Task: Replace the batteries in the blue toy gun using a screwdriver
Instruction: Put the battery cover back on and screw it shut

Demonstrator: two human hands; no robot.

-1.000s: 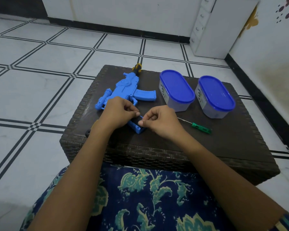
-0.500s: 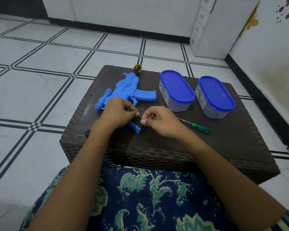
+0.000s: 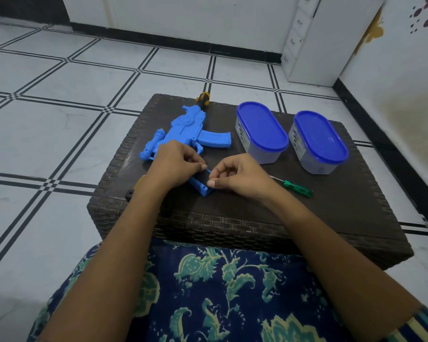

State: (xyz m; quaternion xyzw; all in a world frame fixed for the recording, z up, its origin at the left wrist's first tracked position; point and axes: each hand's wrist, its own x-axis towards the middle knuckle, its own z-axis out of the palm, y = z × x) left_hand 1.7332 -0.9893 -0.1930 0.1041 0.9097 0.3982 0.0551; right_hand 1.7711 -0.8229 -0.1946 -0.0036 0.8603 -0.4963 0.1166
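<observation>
The blue toy gun [image 3: 186,131] lies on the brown woven table [image 3: 331,206], its yellow-black muzzle at the far edge and its stock end toward me. My left hand [image 3: 174,162] rests on the stock, fingers curled and pinching at the open dark battery slot [image 3: 201,180]. My right hand [image 3: 237,176] meets it from the right, fingertips pinched at the same slot on the stock's near end. What the fingers hold there is hidden. A green-handled screwdriver [image 3: 297,188] lies on the table just right of my right hand.
Two clear oval containers with blue lids [image 3: 262,129] [image 3: 319,139] stand at the back right of the table. A small black piece [image 3: 129,194] sits at the table's left front edge. White tiled floor surrounds the table; a white cabinet [image 3: 316,40] stands behind.
My right hand has shifted slightly left and closer to the stock's end. The left hand, gun and screwdriver have stayed put.
</observation>
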